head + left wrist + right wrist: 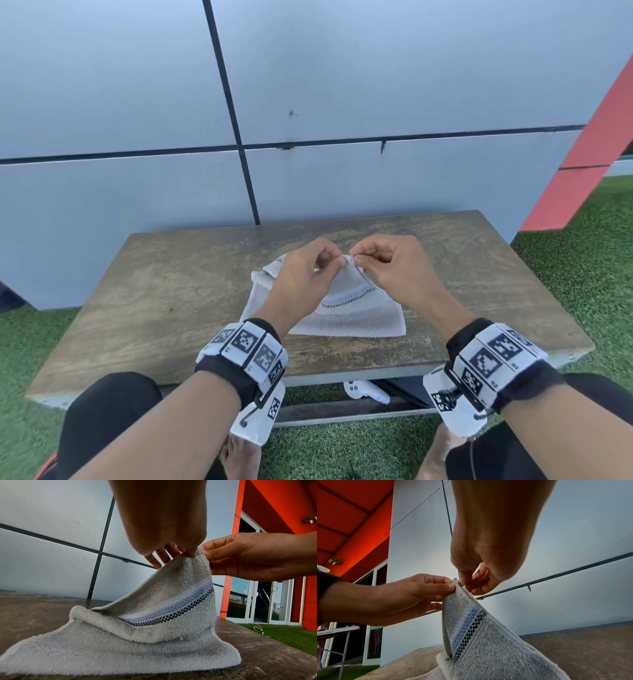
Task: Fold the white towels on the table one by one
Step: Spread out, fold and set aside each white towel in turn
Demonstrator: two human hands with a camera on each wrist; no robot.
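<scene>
One white towel [349, 317] with a blue and black checked band [173, 609] lies on the wooden table [164, 301]. Its near edge rests flat while one corner is lifted into a peak. My left hand [329, 260] and my right hand [363, 262] both pinch that raised corner, fingertips almost touching. In the left wrist view the left hand [188, 553] grips the peak from above and the right hand [208, 555] holds it from the right. The right wrist view shows the right hand [462, 582] and the left hand [450, 586] on the towel [488, 649] tip.
A grey panelled wall [308, 85] rises directly behind the table. Green artificial turf [589, 274] surrounds it, and a red slanted beam [582, 164] stands at the right. A white controller [363, 390] lies under the table. My knees sit against the table's front edge.
</scene>
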